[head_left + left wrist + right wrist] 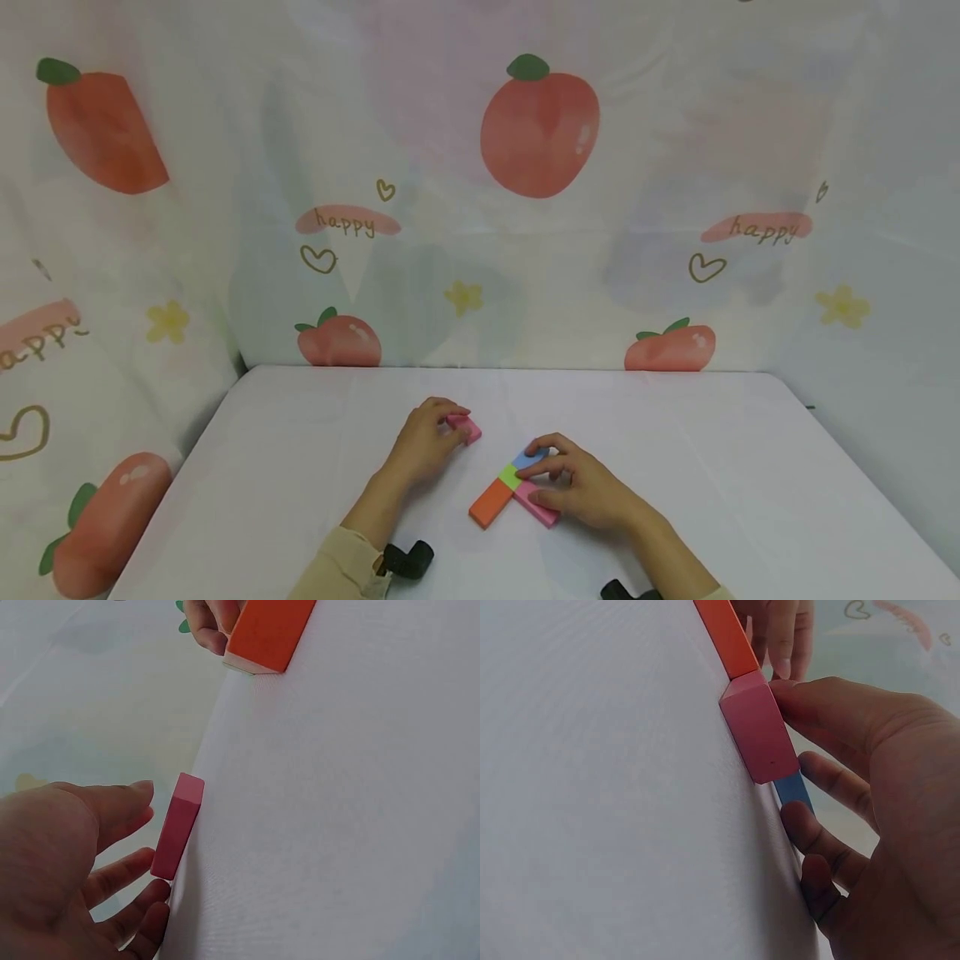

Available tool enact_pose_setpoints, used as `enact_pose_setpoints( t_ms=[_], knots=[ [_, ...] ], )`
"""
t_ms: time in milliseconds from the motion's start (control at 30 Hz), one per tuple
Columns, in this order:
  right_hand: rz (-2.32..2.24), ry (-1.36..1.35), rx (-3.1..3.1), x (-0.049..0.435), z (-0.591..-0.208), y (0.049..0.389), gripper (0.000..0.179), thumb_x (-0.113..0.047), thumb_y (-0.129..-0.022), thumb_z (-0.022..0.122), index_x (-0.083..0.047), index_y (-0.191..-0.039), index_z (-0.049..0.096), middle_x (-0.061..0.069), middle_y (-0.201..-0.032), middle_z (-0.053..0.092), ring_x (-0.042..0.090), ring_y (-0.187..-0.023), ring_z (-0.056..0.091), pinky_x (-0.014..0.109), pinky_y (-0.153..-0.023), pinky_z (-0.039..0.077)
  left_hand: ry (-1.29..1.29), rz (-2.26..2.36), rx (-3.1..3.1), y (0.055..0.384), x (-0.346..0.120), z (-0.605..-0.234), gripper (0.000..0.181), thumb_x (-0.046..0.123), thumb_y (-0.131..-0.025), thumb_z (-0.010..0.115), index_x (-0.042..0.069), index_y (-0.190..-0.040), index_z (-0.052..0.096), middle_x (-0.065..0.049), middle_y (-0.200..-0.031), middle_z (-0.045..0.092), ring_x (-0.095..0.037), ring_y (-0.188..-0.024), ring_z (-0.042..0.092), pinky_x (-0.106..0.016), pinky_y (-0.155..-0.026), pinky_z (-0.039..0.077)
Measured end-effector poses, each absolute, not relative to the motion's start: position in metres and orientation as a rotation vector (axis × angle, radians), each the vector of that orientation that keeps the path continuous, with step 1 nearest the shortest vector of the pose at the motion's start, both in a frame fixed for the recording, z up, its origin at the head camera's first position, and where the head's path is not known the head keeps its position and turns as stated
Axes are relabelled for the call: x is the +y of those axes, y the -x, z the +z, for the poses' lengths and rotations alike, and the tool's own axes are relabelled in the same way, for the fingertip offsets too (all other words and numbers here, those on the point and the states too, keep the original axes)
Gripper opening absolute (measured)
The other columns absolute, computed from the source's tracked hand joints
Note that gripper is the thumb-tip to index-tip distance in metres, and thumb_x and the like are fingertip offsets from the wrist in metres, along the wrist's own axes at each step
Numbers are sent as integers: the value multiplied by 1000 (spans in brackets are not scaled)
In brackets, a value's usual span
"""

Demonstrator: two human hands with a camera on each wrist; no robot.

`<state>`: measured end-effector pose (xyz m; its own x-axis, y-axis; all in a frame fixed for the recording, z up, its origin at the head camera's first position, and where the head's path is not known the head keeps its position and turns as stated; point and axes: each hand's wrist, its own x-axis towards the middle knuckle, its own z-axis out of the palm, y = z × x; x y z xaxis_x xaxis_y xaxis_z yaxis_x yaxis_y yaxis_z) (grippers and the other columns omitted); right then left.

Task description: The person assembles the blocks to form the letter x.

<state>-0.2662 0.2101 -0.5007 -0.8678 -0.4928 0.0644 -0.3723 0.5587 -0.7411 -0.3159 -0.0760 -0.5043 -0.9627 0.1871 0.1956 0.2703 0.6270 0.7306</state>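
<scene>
My left hand [426, 437] is around a small pink block [467, 427] on the white table, left of the other blocks. In the left wrist view, a gap shows between its thumb and that pink block [178, 827], while a fingertip is close to or touching the block's lower end. My right hand [585, 483] rests over joined blocks: an orange block [491, 502], a green block [509, 477], a blue block [529, 458] and another pink block [537, 506]. Its thumb touches this pink block [763, 735]; the fingertips lie at the green and blue blocks.
The white table [300, 467] runs back to a cloth backdrop [427, 125] printed with fruit, hearts and flowers. A black strap piece [408, 560] sits at the left wrist, and another black piece [626, 592] near the right wrist.
</scene>
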Motion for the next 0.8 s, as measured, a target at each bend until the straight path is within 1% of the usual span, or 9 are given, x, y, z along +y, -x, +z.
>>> enact_pose_setpoints(
  t_ms=[200,400,600,800],
  knots=[
    [-1209,748,2634,209,-501,266,24,-34,-91,80,-36,-115,78,-8,-137,56,14,-109,56,28,-91,45,368,-1268,-2716,318,-77,-509,25,18,-94,75,14,-119,77,-8,-129,66,-31,-121,61,-52,-105,48],
    [-1237,768,2638,211,-501,265,25,-32,-89,81,-35,-114,79,-5,-137,57,17,-116,54,28,-92,44,353,-1249,-2724,319,-75,-514,30,19,-94,76,14,-123,76,-7,-127,67,-31,-121,59,-50,-104,48],
    [-1236,766,2644,211,-501,265,24,-31,-90,81,-36,-114,78,-6,-136,57,18,-117,54,27,-92,44,346,-1217,-2745,317,-73,-511,30,20,-94,76,18,-124,76,-7,-129,66,-32,-122,57,-50,-102,48],
    [-1218,744,2644,209,-500,266,23,-33,-91,80,-38,-113,78,-8,-137,56,18,-115,54,28,-92,43,320,-1205,-2775,317,-74,-512,28,22,-95,75,22,-123,77,-7,-132,63,-33,-126,55,-51,-104,49]
  ],
)
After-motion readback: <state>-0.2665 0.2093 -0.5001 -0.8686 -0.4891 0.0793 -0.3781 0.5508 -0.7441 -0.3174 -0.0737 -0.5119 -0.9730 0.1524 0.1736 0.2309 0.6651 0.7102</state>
